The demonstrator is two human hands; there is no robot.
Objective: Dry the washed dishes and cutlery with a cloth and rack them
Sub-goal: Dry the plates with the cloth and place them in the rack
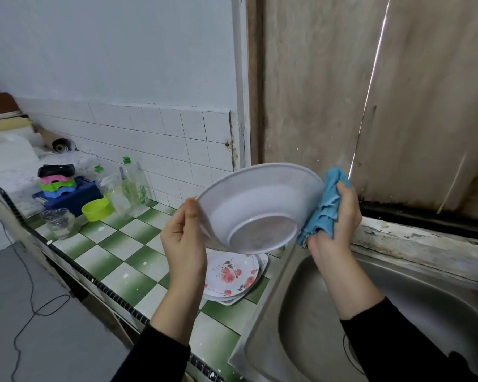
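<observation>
A white bowl (255, 208) is held tilted in the air above the counter, its inside facing me. My left hand (184, 238) pinches its left rim. My right hand (335, 216) grips a bunched blue cloth (326, 208) that presses against the bowl's right outer side. Below the bowl, a stack of white plates with a red flower pattern (231, 277) lies on the green-and-white checked counter (127, 260), next to the sink.
A steel sink (398, 312) lies at the lower right under my right arm. At the counter's far left stand a glass jar (58, 223), a lime-green bowl (97, 209), clear bottles (130, 188) and a blue crate (72, 197) with coloured tubs.
</observation>
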